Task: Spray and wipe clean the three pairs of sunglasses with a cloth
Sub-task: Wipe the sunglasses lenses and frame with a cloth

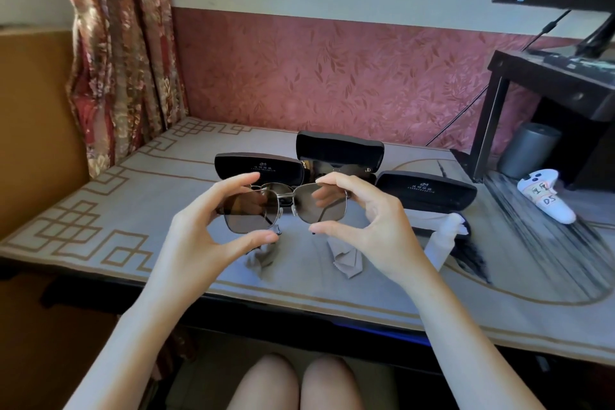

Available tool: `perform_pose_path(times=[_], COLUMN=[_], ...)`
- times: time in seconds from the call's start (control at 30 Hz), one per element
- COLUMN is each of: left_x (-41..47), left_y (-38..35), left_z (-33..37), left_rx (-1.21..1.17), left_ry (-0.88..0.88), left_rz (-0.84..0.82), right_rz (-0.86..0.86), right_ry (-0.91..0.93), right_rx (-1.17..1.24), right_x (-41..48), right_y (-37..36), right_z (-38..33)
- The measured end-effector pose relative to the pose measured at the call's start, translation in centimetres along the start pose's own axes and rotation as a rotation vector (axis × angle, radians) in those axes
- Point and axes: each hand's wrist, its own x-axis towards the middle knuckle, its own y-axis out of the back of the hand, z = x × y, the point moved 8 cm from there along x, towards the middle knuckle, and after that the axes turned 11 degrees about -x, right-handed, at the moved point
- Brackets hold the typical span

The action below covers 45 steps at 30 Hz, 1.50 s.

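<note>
above the near middle of the tabletop [133,210] we hold one pair of sunglasses [253,211] clear of the surface, its long axis running left to right. our left hand [199,226] pinches the left lens rim, fingers on top and thumb beneath; our right hand [372,220] does likewise on the right lens. both hands are half curled round the frame. two crumpled grey cloths lie straight below: the left cloth [261,258] under our left thumb, the right cloth [346,258] under our right palm, so each hand is about equally near one. we judge one hand must let go and drop for a cloth. three open cases [426,190] sit just beyond. we cannot pick out a spray bottle for certain.
</note>
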Motion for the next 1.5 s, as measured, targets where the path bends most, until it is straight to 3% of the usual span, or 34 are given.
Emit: perform_pose_path(times=[0.33,0.43,0.53,0.6,0.67,0.8,1.07,1.17,1.27,1.5], left_x=[-0.1,-0.3,-0.5,-0.5,-0.5,-0.6,-0.5,-0.4,-0.3,0.1], left_y=[0.3,0.7,1.0,1.0,1.1,1.1,1.4,1.3,1.1,0.8], left_z=[1.0,0.7,0.6,0.6,0.6,0.7,0.4,0.4,0.6,0.7], left_rx=[0.116,0.155,0.174,0.175,0.175,0.184,0.175,0.17,0.163,0.179], left_ry=[-0.135,-0.158,-0.165,-0.166,-0.163,-0.171,-0.174,-0.185,-0.191,-0.192], left_rz=[-0.005,0.003,0.011,0.012,0.015,0.024,0.026,0.02,0.007,-0.006], right_rz=[-0.015,0.069,-0.05,-0.127,-0.101,-0.064,0.047,0.108,0.148,-0.08], right_ry=[-0.05,-0.274,-0.527,-0.604,-0.627,-0.587,-0.456,-0.351,-0.219,-0.041], right_rx=[0.071,-0.013,-0.319,-0.412,-0.472,-0.569,-0.366,-0.235,-0.315,-0.26], right_x=[-0.2,-0.7,-2.1,-2.9,-3.0,-2.0,-0.9,0.8,3.1,6.5], right_y=[0.3,2.0,1.8,0.9,0.5,0.0,1.1,2.2,3.0,0.9], right_z=[1.0,4.0,7.7,9.1,9.4,9.1,8.0,5.5,2.4,-2.6])
